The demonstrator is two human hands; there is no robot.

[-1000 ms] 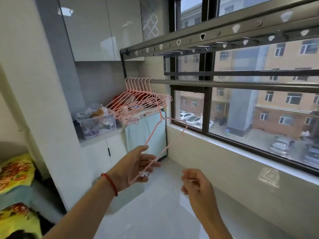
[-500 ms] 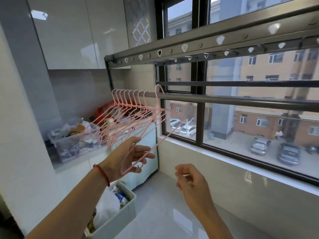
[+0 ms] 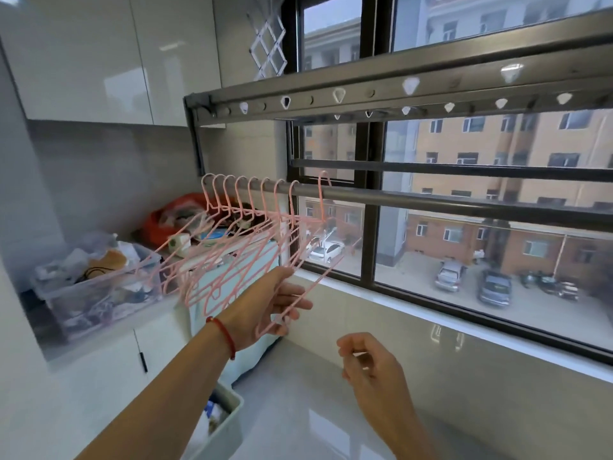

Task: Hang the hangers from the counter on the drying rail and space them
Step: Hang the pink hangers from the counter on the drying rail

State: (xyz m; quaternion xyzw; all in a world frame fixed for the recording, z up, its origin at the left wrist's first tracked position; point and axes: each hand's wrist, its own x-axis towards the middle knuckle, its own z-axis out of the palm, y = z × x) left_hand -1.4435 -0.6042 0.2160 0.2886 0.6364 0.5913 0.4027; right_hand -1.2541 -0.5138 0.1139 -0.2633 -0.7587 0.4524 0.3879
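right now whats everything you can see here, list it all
hangers: nine, pink, hooked on the rail's left end, bunched
drying rail: one, grey metal, across the window
upper rack bar: one, grey, perforated, above the rail
clear bin: one, full of clutter, on the left counter
red bag: one, behind the hangers
wall cabinets: white, glossy, top left
cars: several, parked outside
left hand: fingers hold the last hanger's lower edge
right hand: loosely curled, empty

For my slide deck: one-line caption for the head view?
Left hand holds a pink hanger at the drying rail; right hand idle.
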